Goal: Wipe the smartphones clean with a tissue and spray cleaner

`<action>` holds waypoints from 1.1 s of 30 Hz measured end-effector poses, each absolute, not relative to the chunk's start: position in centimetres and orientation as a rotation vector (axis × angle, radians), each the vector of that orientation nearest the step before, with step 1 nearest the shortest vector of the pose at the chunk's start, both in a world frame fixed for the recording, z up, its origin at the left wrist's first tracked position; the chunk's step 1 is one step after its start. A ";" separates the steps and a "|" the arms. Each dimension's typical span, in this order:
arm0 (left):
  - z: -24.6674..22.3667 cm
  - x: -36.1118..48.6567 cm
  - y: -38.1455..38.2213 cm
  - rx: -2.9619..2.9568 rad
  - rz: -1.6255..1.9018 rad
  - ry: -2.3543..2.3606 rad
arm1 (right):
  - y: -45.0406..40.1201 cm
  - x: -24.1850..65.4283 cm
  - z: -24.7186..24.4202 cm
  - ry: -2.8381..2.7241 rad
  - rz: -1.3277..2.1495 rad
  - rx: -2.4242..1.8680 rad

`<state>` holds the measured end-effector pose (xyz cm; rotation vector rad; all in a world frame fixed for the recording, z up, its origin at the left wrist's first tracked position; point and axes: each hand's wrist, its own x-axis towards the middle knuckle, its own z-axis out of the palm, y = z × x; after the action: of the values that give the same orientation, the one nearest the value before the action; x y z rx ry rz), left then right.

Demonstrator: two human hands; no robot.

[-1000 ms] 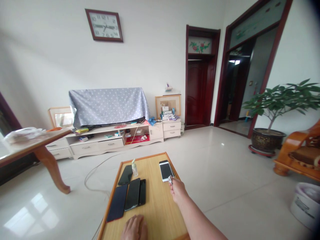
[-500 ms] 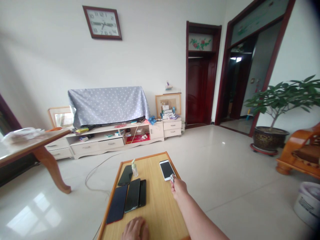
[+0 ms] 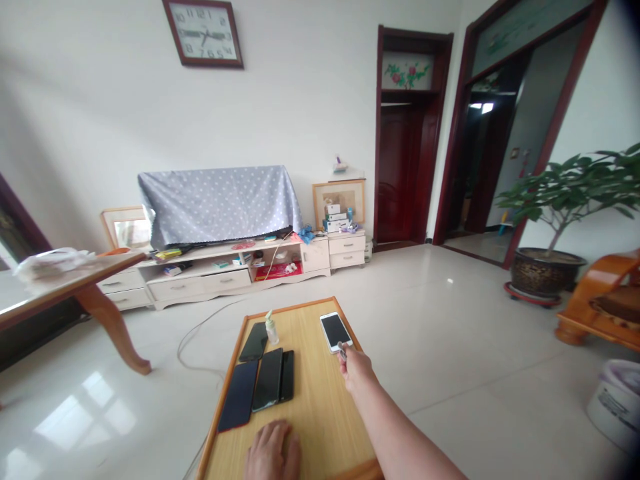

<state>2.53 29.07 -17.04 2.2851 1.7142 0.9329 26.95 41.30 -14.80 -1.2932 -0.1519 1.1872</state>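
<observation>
A light wooden board with an orange rim (image 3: pixel 320 400) lies low in the middle of my view. My right hand (image 3: pixel 356 371) pinches a small white cloth (image 3: pixel 343 352) against the lower right corner of a white smartphone (image 3: pixel 335 331). My left hand (image 3: pixel 273 452) rests on the board's near edge, holding nothing. Several black smartphones (image 3: pixel 267 380) lie face up on the left half of the board, near a dark blue phone (image 3: pixel 239 395). A small sanitizer bottle (image 3: pixel 271 328) stands at the far edge.
A thin cable (image 3: pixel 200 340) runs across the tiled floor behind the board. A wooden table (image 3: pixel 65 283) stands at the left, a wooden chair (image 3: pixel 600 310) and white bucket (image 3: pixel 616 403) at the right. A cream TV cabinet (image 3: pixel 200 280) lines the far wall.
The whole scene sits a little higher in the view. My right hand and the cloth stay at the white phone's lower corner, and my left hand has barely moved.
</observation>
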 end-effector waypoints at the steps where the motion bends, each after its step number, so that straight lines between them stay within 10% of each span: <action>1: -16.5 2.6 28.8 2.297 0.900 1.697 | 40.9 26.7 -14.7 -0.164 1.185 -1.292; 33: -15.5 2.9 28.0 1.934 0.539 2.155 | 36.7 11.6 -13.8 -0.721 1.770 -1.415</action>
<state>2.92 28.00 -15.50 1.9337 2.1548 0.5391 11.62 36.72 -13.81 -1.4154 -0.7206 1.7699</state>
